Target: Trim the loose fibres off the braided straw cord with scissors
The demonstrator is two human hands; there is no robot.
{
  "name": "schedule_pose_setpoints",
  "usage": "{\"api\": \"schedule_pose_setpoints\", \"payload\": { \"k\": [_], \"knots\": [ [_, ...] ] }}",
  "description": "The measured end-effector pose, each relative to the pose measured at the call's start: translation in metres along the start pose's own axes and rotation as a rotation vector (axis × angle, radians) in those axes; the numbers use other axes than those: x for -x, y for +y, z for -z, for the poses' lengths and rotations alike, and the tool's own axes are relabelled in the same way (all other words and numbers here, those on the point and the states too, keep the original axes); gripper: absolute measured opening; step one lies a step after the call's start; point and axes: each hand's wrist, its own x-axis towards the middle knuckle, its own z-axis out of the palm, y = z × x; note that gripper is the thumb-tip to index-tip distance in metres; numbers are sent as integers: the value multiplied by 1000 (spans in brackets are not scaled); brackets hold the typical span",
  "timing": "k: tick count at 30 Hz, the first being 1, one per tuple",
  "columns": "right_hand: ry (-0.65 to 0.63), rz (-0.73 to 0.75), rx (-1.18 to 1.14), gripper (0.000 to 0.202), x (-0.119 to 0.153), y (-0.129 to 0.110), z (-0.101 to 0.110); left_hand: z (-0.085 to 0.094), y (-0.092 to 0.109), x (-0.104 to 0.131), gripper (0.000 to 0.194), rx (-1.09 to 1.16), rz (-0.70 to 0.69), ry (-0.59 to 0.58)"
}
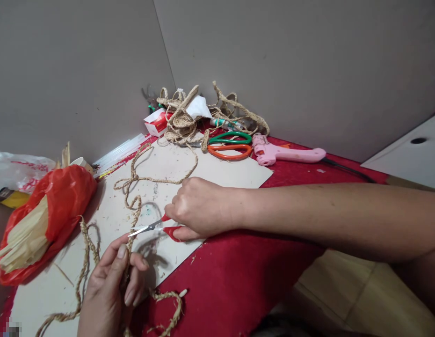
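Here's a braided straw cord (135, 213), knobbly and tan, its plait fraying in little wisps, running up from the left hand over a stained white board (235, 175). The board lies on a deep red tabletop (256, 267), smooth and flecked with bits of fibre. Over on the left, a crinkled, glossy red plastic bag (72, 192) gapes around pale, papery dried husks (28, 238). At the back, a loopy tangle of plaited cord (182, 121) sits beside a smooth pink glue gun (291, 153).

And the hands! The left hand (114, 276) is half-curled, pinching the cord between thumb and fingers, the lower fingers loosely bent. The right hand (192, 206) grips small red-handled scissors (150, 228), thumb and fingers parted at the handles. Slim steel blades, slightly apart, lie across the cord just above the left fingertips; whether they're biting, I can't tell.
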Motion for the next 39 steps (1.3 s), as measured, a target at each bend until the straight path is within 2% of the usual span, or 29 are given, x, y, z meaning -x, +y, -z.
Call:
{"api": "schedule_pose_setpoints", "payload": {
  "k": [3,9,16,19,24,34,39],
  "knots": [
    [2,-13,-6,37,0,-1,-2,2,-1,0,35,-7,12,10],
    [-104,-30,-61,34,-1,-1,4,1,0,-1,36,-34,13,33],
    [-200,-27,-104,27,-4,3,9,5,0,-7,39,16,107,59],
    [-170,-38,-128,30,-3,8,9,6,1,-7,46,59,131,67],
    [-69,-157,-148,39,-2,17,7,4,2,-3,51,72,143,52],
    [-35,-124,-144,42,0,6,2,6,0,3,43,42,12,-108],
    [-30,-100,-164,38,-1,8,2,11,-1,0,45,41,-2,-166]
  ]
}}
